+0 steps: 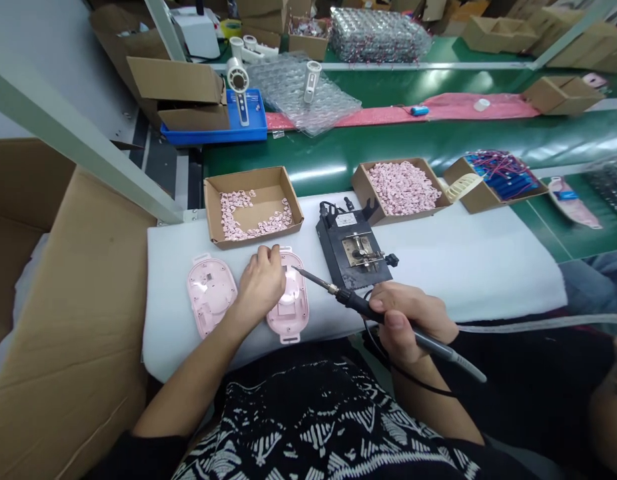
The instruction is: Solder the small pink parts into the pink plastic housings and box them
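Note:
My left hand (261, 283) rests its fingers on the upper end of a pink plastic housing (288, 320), gripping it on the white foam pad (438, 280). My right hand (406, 320) holds a soldering iron (368, 313) like a pen, its thin tip reaching left to just beside that housing. A second pink housing (211, 297) lies open side up to the left of my left hand. Just above the hands stands a black soldering stand (351, 250). The inside of the gripped housing is partly hidden by my left hand.
Cardboard trays of small pink parts (253, 203) (401, 190) sit along the pad's far edge, beside a box of blue batteries with red wires (498, 177). Beyond lie a green conveyor belt (388, 157) and a blue tray (213, 133). A large cardboard box (63, 320) stands left.

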The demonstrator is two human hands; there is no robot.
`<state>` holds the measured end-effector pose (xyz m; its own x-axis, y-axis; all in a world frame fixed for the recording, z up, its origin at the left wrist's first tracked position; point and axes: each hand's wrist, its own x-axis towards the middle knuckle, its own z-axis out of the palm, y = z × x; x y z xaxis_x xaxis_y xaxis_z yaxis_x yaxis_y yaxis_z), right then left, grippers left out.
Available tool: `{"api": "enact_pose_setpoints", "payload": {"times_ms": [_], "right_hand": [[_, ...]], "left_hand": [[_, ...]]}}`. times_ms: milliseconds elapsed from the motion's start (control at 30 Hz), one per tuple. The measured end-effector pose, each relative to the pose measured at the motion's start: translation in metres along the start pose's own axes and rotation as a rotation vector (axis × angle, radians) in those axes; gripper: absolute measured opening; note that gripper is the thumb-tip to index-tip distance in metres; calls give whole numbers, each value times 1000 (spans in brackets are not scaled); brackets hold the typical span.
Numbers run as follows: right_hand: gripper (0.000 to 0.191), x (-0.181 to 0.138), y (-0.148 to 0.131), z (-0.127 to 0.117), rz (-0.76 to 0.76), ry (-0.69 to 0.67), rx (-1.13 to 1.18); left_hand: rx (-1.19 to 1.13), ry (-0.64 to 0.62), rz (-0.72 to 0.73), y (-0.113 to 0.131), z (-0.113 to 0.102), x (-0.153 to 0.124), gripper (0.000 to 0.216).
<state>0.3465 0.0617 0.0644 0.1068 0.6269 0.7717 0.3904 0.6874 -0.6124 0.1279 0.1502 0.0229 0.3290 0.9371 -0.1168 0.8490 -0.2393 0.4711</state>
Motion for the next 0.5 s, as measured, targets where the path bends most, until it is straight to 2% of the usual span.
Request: {"api": "enact_pose_setpoints", "payload": {"times_ms": [133,300,400,500], "right_hand": [[13,-4,3,1,45,19,36],[16,-4,-1,4,204,155,163],[15,1,-9,5,292,193,260],[17,6,-17,4,333,119,368]], "left_hand": [[-188,-18,-5,-4,0,-11,56],[-405,-75,-19,2,1,-42,45],[-492,-117,-41,5,-18,-62,44],[-642,-92,-77,6,-48,-79,47]]}}
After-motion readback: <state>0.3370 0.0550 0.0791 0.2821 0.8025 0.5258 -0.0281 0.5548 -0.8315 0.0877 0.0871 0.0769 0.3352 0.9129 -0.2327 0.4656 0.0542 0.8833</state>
